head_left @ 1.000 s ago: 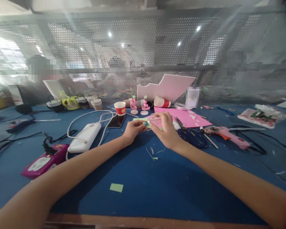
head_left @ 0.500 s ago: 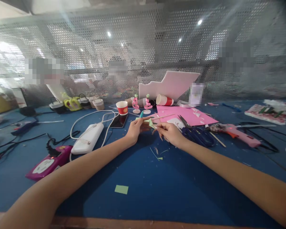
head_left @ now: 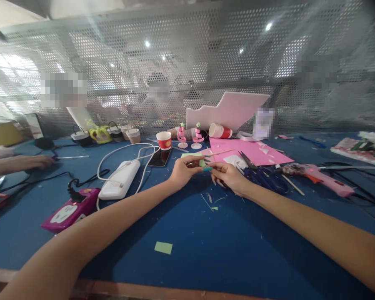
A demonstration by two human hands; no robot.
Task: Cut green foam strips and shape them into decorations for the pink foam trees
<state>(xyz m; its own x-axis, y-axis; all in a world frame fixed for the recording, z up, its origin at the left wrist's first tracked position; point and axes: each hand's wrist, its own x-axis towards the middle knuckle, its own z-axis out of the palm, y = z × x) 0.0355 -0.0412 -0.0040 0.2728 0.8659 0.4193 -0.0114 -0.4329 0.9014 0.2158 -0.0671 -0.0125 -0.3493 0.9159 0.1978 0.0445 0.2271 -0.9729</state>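
Note:
My left hand (head_left: 183,171) and my right hand (head_left: 229,177) meet fingertip to fingertip above the blue table. Both are closed in a pinch on a small piece of light green paper (head_left: 202,163), mostly hidden behind my fingers; it looked star-like a moment earlier. My left thumb, with a teal nail, lies across its front. Just below my hands, thin green paper scraps (head_left: 214,208) lie on the table. Behind them stand two pink paper spirals (head_left: 196,136) on white round bases, each topped with a green star. A green paper rectangle (head_left: 163,248) lies near the front.
Left of my hands are a white power bank (head_left: 120,180) with cable, a phone (head_left: 159,157), a paper cup (head_left: 164,141) and a magenta power strip (head_left: 70,210). To the right are scissors (head_left: 268,177), pink paper (head_left: 250,152) and a pink glue gun (head_left: 323,177). Another person's hand (head_left: 39,161) reaches in at left.
My left thumb has come down over the green piece, covering more of it. Another person's hand has appeared at the far left. The whole view has shifted slightly.

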